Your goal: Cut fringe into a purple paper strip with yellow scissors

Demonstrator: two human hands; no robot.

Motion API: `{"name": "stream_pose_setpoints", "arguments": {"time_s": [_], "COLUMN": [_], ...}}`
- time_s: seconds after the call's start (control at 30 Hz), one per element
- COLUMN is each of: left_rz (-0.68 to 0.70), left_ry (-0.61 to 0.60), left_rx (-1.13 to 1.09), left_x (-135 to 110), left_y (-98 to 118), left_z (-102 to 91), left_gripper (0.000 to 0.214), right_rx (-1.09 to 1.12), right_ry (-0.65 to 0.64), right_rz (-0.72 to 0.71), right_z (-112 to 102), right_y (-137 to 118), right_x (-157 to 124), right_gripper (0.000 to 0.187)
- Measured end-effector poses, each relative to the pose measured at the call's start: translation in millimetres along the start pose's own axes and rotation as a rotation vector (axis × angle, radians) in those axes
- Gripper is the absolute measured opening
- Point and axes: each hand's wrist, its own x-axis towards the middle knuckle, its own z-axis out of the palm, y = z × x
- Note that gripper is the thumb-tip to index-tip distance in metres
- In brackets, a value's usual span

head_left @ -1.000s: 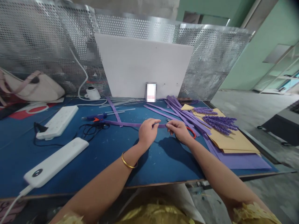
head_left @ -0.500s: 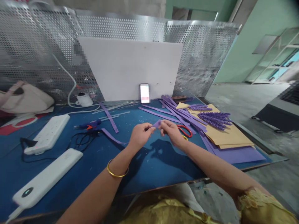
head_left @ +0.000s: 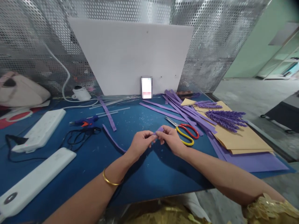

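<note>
Over the middle of the blue table (head_left: 144, 168), my left hand (head_left: 140, 143) and my right hand (head_left: 170, 140) meet, both pinching one end of a long purple paper strip (head_left: 113, 140). The strip's end pokes up between my fingertips, and the rest trails left behind my left hand onto the table. A gold bangle sits on my left wrist. Red-and-yellow scissors (head_left: 185, 134) lie just right of my right hand.
Several purple strips (head_left: 179, 110), purple paper flower spikes (head_left: 225, 118), brown card (head_left: 243, 138) and a purple sheet (head_left: 257, 160) fill the right side. A glue gun (head_left: 83, 122), black cable, two white power strips (head_left: 39, 127) and a white board (head_left: 130, 59) stand left and behind.
My hands came closer to me and together, drawing the strip's end off the table. The strip, stretched out flat a second ago, now trails loosely leftward. The scissors lie uncovered.
</note>
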Motion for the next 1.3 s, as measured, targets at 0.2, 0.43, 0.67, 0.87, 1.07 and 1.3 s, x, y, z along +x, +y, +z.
{"name": "stream_pose_setpoints", "arguments": {"time_s": [0.2,0.43,0.67,0.87,1.07,1.3], "left_rz": [-0.019,-0.054,-0.014,-0.016,0.027,0.095], "left_ry": [0.043,0.052,-0.001,0.027,0.017,0.103], "left_rx": [-0.064,-0.134,0.046,0.022,0.107,0.305], "left_x": [-6.6,-7.7,-6.6,-6.9,-7.0,-4.6], "left_y": [8.0,8.1,7.6,9.1,8.7,8.3], "left_z": [-1.0,-0.9,-0.7,-1.7,-3.2,-9.1], "left_gripper": [0.028,0.024,0.024,0.021,0.022,0.027], "right_rx": [0.011,-0.008,-0.01,-0.001,0.001,0.063], "right_ry": [0.113,0.061,0.087,0.084,0.101,0.229], "right_rz": [-0.014,-0.007,-0.055,-0.046,-0.036,-0.064], "right_z": [-14.3,-14.5,-13.3,-11.4,-10.7,-24.5], "right_y": [-2.4,-7.6,-11.5,-9.6,-6.6,-11.8], "right_x": [10.4,11.3,5.9,7.5,5.2,18.0], "right_gripper": [0.035,0.036,0.03,0.031,0.031,0.035]}}
